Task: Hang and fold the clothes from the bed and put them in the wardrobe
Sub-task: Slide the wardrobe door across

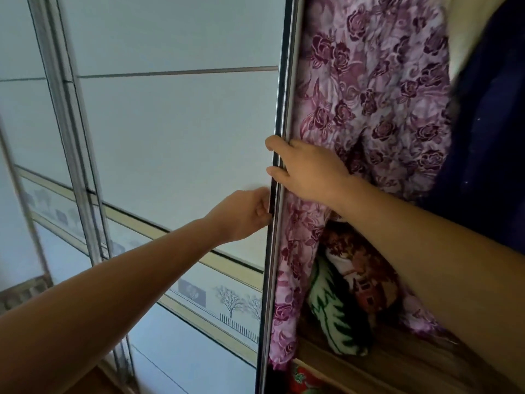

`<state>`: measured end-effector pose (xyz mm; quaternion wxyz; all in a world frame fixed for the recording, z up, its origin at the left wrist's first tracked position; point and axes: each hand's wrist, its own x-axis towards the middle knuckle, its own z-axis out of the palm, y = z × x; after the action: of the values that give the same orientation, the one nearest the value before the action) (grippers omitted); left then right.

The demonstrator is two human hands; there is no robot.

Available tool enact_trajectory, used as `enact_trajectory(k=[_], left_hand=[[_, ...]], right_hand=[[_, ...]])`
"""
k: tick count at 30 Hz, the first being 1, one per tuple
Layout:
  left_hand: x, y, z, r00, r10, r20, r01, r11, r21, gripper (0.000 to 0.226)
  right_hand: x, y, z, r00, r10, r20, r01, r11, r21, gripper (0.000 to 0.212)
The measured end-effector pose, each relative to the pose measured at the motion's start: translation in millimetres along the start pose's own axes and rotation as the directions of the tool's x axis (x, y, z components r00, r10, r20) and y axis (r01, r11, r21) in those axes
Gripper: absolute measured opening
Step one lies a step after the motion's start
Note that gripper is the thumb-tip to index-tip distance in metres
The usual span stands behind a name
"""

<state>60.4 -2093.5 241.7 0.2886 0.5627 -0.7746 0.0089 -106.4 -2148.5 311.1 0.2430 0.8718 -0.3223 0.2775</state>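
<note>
The wardrobe's white sliding door [176, 132] fills the left and middle of the view, and its metal edge [279, 109] runs top to bottom. My right hand [306, 169] grips that edge from the open side, fingers curled round it. My left hand [244, 214] holds the same edge lower down, from the door's face. A purple rose-print garment [377, 86] hangs in the opening just right of the edge, partly behind my right hand. A dark navy garment [483, 143] hangs further right.
A folded blanket with green, white and red pattern [341, 302] lies on the wooden shelf [392, 362] inside the wardrobe. A red item [304, 379] shows below the shelf. A second door frame [71, 132] stands at the left.
</note>
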Motion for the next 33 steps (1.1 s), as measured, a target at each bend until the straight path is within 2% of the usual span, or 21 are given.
enact_trajectory(k=[6,8,11,13,15,18,23,26,30,33], left_hand=[[4,45,28,0.987,0.159,-0.014,-0.157,0.983,0.1,0.017],[5,60,39,0.969,0.243,-0.041,-0.233,0.959,0.159,0.019],[2,78,59,0.897,0.434,-0.089,-0.39,0.869,0.304,0.032],[-1,80,67,0.852,0.517,-0.084,-0.424,0.775,0.469,0.047],[-2,109,84,0.804,0.59,-0.081,-0.455,0.696,0.555,0.06],[3,113,94,0.79,0.608,-0.082,-0.432,0.646,0.629,0.073],[11,140,115,0.722,0.691,0.031,-0.51,0.502,0.699,0.097],[16,161,130,0.682,0.731,0.033,-0.541,0.473,0.695,0.101],[21,193,147,0.653,0.756,0.035,-0.551,0.444,0.707,0.101],[26,214,157,0.631,0.774,0.048,-0.558,0.411,0.721,0.104]], right_hand=[[-59,22,-35,0.996,0.089,-0.01,-0.089,0.991,-0.095,0.047],[-78,30,-47,0.991,0.129,-0.043,-0.135,0.974,-0.181,0.053],[-107,42,-64,0.979,0.168,-0.111,-0.197,0.913,-0.358,0.062],[-116,48,-71,0.978,0.17,-0.125,-0.205,0.902,-0.38,0.068],[-151,63,-95,0.975,0.169,-0.142,-0.218,0.839,-0.498,0.074],[-164,72,-103,0.983,0.135,-0.126,-0.185,0.752,-0.633,0.083],[-205,86,-132,0.963,0.264,-0.06,-0.204,0.56,-0.803,0.083],[-225,93,-147,0.937,0.348,-0.04,-0.21,0.467,-0.859,0.08],[-250,103,-163,0.923,0.385,-0.017,-0.186,0.409,-0.893,0.076],[-269,112,-171,0.906,0.423,0.007,-0.157,0.353,-0.922,0.08]])
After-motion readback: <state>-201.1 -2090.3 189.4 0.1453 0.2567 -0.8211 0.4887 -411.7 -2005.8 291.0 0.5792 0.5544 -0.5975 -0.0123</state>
